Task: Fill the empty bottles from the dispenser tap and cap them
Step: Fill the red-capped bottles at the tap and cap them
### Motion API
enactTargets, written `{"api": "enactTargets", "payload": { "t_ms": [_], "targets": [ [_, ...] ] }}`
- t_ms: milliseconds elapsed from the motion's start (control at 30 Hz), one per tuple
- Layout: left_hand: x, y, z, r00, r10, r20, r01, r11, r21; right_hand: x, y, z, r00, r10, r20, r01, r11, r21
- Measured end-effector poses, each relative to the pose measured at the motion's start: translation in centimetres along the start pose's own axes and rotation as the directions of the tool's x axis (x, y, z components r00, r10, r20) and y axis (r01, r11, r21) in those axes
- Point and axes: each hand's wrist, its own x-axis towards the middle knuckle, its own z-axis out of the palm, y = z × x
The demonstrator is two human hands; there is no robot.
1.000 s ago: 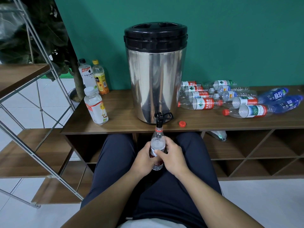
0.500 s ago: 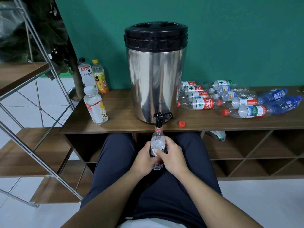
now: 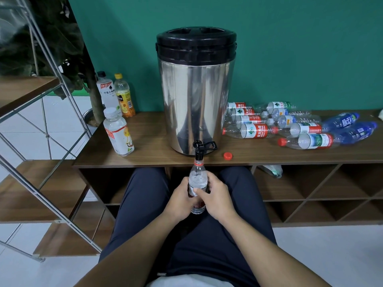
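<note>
Biggest thing here is the wooden counter (image 3: 149, 139), which runs off the right edge so its far end can't be seen, and underneath are open cubby shelves (image 3: 306, 191) partly blocked by the person's legs. Sitting on the counter is a tall steel dispenser (image 3: 195, 94) with a black lid, no way to see how much is inside. A metal-framed shelf unit (image 3: 41, 112) on the left is cut off by the frame, with a dark leafy plant (image 3: 51, 38) behind it. To the right of the dispenser there's a pile of empty bottles (image 3: 290, 127) lying on their sides, clear ones with red labels and a couple of blue ones, overlapping so much an exact count is hard. On the left three capped bottles stand upright: a white-capped bottle (image 3: 119, 132) in front and two drink bottles (image 3: 116, 94) behind it by the wall. A crumpled plastic thing (image 3: 271, 170) in one cubby is too hidden to name. The bottle being filled (image 3: 197, 183) is held upright right under the black tap (image 3: 199, 150), its open neck at the spout, bubbly water visible up in its shoulder. The left hand (image 3: 180, 198) and right hand (image 3: 215, 198) both have a grip wrapped around its lower half, covering the label. A loose red cap (image 3: 227, 155) lies on the counter just right of the tap.
</note>
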Motion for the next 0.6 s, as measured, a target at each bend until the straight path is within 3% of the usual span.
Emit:
{"api": "enactTargets", "payload": {
  "t_ms": [333,600],
  "targets": [
    [0.3,0.2,0.1,1.0,-0.01,-0.023,0.011,1.0,0.01,0.0,-0.6,-0.3,1.0,0.001,0.017,0.0,0.998,-0.066],
    [0.7,0.3,0.1,0.999,-0.032,-0.03,0.032,0.999,-0.02,0.2,-1.9,-1.5,0.998,0.041,-0.036,-0.039,0.997,0.064]
  ]
}}
